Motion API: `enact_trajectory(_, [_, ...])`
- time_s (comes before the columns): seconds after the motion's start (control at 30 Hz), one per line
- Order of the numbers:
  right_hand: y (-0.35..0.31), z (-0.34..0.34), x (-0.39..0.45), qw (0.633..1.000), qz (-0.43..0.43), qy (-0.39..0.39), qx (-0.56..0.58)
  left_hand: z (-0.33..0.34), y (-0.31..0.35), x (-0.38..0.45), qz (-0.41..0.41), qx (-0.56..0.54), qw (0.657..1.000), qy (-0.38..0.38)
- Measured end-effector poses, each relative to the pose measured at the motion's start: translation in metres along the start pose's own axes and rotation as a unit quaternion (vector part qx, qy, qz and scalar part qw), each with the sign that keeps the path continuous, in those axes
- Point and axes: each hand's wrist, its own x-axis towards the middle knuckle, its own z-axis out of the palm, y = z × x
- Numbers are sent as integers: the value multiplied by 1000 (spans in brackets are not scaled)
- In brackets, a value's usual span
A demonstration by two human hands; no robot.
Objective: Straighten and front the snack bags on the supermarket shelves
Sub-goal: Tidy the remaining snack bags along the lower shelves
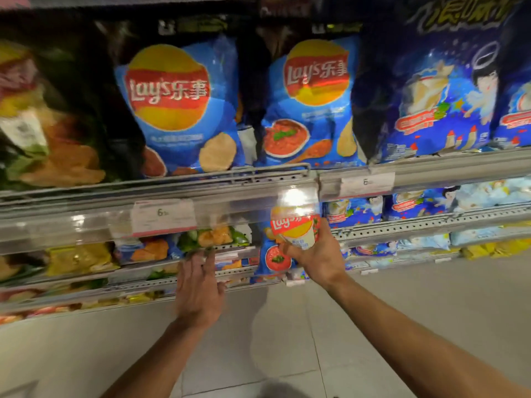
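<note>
Right hand [316, 254] grips a Lay's bag [296, 228] below the shelf rail [230, 196], above grey floor tiles [287, 340].

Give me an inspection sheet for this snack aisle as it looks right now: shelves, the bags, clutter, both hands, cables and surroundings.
Surface: metal shelves with a clear price rail carrying two price tags.
Job's things: two blue Lay's bags upright on the upper shelf, the left one tilted; a small Lay's bag held in front of the lower shelf.
Clutter: mixed bags on the lower shelves lie unevenly; blurred.
Grippers: right hand grips the small Lay's bag; left hand open, fingers reaching toward the lower shelf edge.
Cables: nothing seen.
Surroundings: dark blue cartoon snack bags at right, a dark bag at left, pale tiled floor below.
</note>
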Motion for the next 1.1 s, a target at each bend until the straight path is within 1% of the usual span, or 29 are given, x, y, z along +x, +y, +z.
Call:
enact_trajectory(0.1, [-17, 12, 25, 1000, -9, 28, -4, 4, -4, -1, 4, -5, 1000, -9])
enact_trajectory(0.2, [-24, 23, 51, 999, 2, 45, 1, 5, -8, 0, 8, 7, 999, -40])
enact_trajectory(0.3, [-20, 30, 66, 999, 20, 12, -31, 5, -9, -1, 14, -8, 998, -57])
enact_trajectory(0.37, [-14, 32, 67, 997, 49, -32, -44, 7, -12, -2, 14, -18, 997, -70])
enact_trajectory(0.43, [-9, 33, 65, 997, 27, -56, -55, 8, -14, 0, 14, -20, 997, -74])
enact_trajectory(0.47, [-6, 33, 66, 997, 18, -59, -43, 9, -14, 1, 15, -21, 997, -79])
enact_trajectory(0.53, [-4, 30, 63, 996, 28, -68, -41, 8, -14, 1, 13, -30, 995, -94])
enact_trajectory(0.6, [-7, 26, 60, 993, 35, -75, -85, 4, -13, 2, 4, -69, 991, -111])
enact_trajectory(0.67, [-14, 23, 53, 993, 11, -68, -100, -5, -13, 2, -2, -113, 986, -120])
enact_trajectory(0.73, [-16, 20, 42, 995, -18, -51, -80, -15, -13, -3, -10, -138, 984, -113])
enact_trajectory(0.77, [-15, 20, 32, 995, -31, -40, -92, -19, -13, -9, -21, -153, 982, -105])
enact_trajectory(0.83, [-9, 20, 9, 987, -62, 9, -145, -26, -10, -23, -58, -212, 973, -72])
enact_trajectory(0.87, [-5, 21, -5, 987, -66, 33, -145, -30, -7, -32, -83, -259, 961, -55])
enact_trajectory(0.9, [-2, 24, -19, 989, -59, 41, -133, -35, -3, -42, -107, -305, 945, -41])
enact_trajectory(0.93, [0, 27, -35, 991, -43, 31, -124, -40, 1, -55, -130, -343, 930, -23])
enact_trajectory(1.0, [-2, 33, -65, 995, -20, 2, -102, -55, 11, -78, -174, -380, 908, 12])
enact_trajectory(1.07, [-9, 36, -95, 998, -7, -12, -64, -68, 23, -100, -223, -391, 893, 14])
enact_trajectory(1.1, [-15, 36, -109, 999, 6, -14, -39, -75, 30, -111, -239, -386, 891, 1])
